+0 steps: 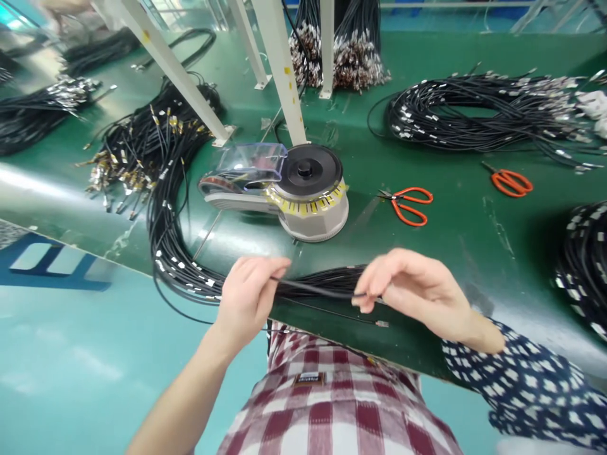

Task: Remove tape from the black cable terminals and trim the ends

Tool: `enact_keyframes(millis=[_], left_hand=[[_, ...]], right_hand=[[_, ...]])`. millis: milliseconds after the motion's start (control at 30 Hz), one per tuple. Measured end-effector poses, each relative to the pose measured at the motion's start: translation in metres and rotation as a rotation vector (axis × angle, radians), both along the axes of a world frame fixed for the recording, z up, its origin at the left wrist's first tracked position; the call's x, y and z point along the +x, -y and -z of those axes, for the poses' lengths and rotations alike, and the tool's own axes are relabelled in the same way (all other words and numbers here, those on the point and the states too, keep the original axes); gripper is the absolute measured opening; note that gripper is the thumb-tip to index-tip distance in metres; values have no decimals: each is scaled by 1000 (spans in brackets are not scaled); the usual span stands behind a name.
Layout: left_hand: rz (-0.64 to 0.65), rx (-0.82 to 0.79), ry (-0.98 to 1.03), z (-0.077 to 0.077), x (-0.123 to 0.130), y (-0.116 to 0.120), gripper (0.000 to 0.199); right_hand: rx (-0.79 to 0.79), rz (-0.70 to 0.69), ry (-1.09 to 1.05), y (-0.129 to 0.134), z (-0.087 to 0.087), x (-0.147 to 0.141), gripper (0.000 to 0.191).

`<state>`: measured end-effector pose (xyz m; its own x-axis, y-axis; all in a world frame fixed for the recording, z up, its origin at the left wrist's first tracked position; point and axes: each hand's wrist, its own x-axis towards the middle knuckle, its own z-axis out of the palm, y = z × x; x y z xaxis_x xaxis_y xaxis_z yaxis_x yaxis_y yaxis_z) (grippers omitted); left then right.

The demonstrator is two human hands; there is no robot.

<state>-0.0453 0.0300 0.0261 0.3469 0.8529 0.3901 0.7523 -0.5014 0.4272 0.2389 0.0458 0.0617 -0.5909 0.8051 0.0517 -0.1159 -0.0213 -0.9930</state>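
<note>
A thin black cable (pixel 317 290) is stretched between my two hands, just over the front edge of the bench. My left hand (pixel 249 289) is closed round it on one side. On the other side, the fingertips of my right hand (pixel 410 287) pinch it. Behind and below lies a bundle of black cables (pixel 190 275) with white tags, which curves off to the left. One loose cable end with a small connector (pixel 382 323) lies under my right hand. Beyond my hands stands a round tape dispenser (pixel 313 218) with yellow labels stuck along its rim.
Orange-handled scissors (pixel 411 205) lie right of the dispenser, and a second orange-handled pair (pixel 511 182) farther right. A coiled cable bundle (pixel 427 136) is at the back right, another coil (pixel 588 272) at the right edge. White posts (pixel 284 76) rise from the green bench (pixel 474 234).
</note>
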Motion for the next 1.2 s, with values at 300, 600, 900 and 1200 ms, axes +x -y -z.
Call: enact_keyframes(millis=[300, 600, 900, 1200], left_hand=[[387, -297, -339, 12, 12, 51, 26], [599, -248, -548, 27, 38, 52, 11], [480, -42, -179, 15, 60, 42, 21], [357, -520, 329, 3, 105, 22, 21]], right_hand=[[123, -522, 663, 30, 19, 32, 19], [458, -204, 1187, 47, 48, 28, 4], [504, 33, 971, 56, 29, 28, 14], [47, 243, 482, 40, 9, 34, 16]])
